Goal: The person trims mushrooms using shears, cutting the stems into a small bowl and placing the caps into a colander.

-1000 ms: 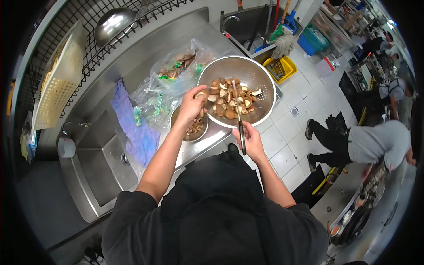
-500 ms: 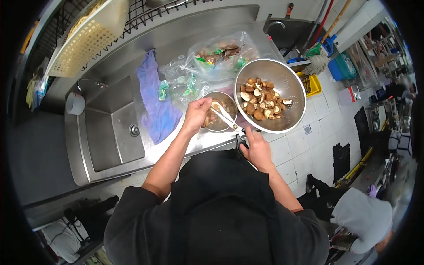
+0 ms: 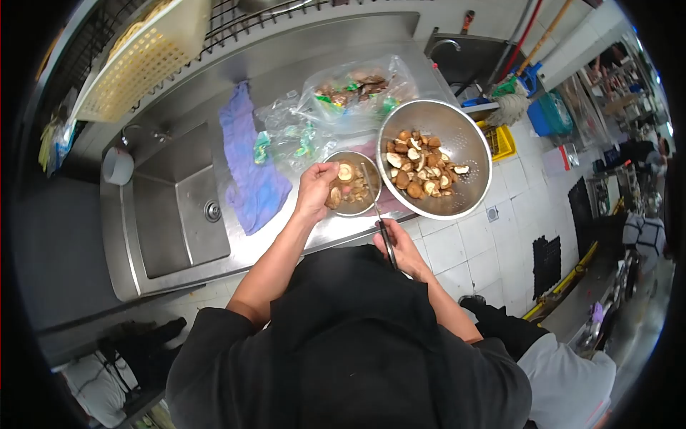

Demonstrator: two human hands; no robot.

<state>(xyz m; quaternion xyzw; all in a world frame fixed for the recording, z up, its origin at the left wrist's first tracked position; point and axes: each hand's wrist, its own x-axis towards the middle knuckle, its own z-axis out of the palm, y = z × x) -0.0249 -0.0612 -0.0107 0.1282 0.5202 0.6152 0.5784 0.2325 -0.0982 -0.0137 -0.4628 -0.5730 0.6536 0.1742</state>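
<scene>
Left hand (image 3: 313, 191): mushroom (image 3: 346, 171) pinched in grip, over bowl (image 3: 356, 214) | right hand (image 3: 404, 252): grip round scissors (image 3: 386, 240)

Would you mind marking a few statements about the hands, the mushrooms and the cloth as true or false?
1. The left hand holds a mushroom by the small bowl. True.
2. The scissors lie in the colander. False: the right hand holds them.
3. Mushroom pieces lie in the colander. True.
4. The cloth hangs in the sink. False: it lies on the counter, beside the sink.
</scene>
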